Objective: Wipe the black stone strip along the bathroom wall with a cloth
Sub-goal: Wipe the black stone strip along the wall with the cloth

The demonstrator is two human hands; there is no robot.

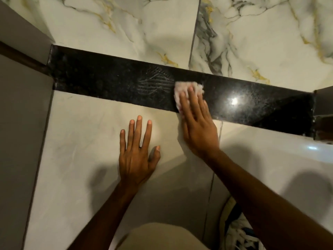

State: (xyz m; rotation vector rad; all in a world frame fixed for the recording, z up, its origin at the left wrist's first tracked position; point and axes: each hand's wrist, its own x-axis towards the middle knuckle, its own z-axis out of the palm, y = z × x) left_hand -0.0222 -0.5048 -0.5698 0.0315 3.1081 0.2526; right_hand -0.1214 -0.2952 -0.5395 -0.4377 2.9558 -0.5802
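Note:
The black stone strip (108,82) runs across the view from left to right between pale marble tiles. A dusty shoe-sole print marks it near the middle. My right hand (198,123) lies flat on a small pinkish-white cloth (182,87), pressing it onto the strip just right of the print. Most of the cloth is hidden under my fingers. My left hand (138,152) rests flat on the light tile below the strip, fingers spread, holding nothing.
White marble tiles with grey and gold veins (252,42) lie beyond the strip. A grey panel (19,141) borders the left side. A dark frame edge (322,114) stands at the strip's right end. My knee (162,237) and a sneaker (237,231) show at the bottom.

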